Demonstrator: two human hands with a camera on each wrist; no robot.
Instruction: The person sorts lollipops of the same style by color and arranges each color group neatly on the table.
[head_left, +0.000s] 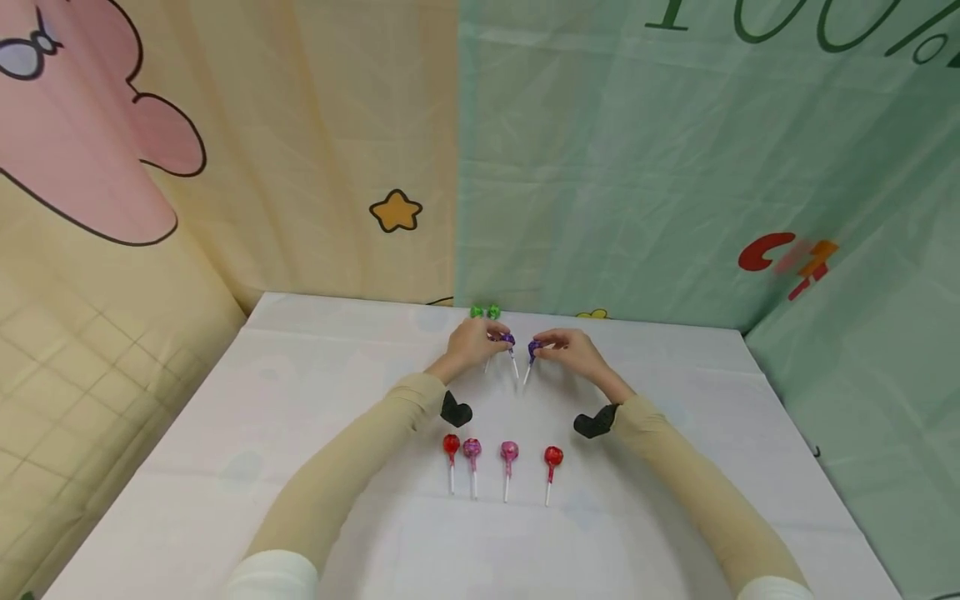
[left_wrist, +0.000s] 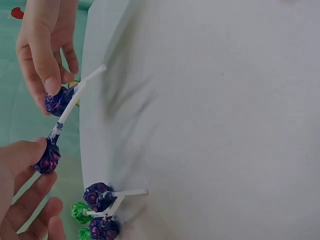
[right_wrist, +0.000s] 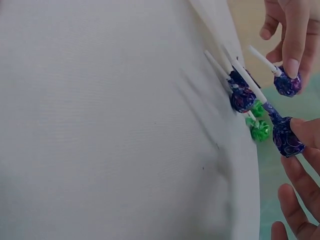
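Observation:
My left hand [head_left: 472, 343] pinches a purple lollipop [left_wrist: 47, 159] by its wrapped head, the white stick pointing away from the palm. My right hand [head_left: 573, 352] pinches another purple lollipop [right_wrist: 289, 137] by the head. Both are held up off the white table, and in the left wrist view their sticks overlap. On the table below the left hand lie two more purple lollipops [left_wrist: 99, 196], close together, beside two green lollipops [left_wrist: 81, 212]. The green heads [head_left: 493, 312] show just beyond my left hand in the head view.
Nearer to me on the white table [head_left: 480, 550] lie a red lollipop [head_left: 451, 444], two pink lollipops [head_left: 509, 451] and another red lollipop [head_left: 553, 456], in a loose row with sticks toward me. A printed curtain [head_left: 600, 167] hangs along the table's far edge.

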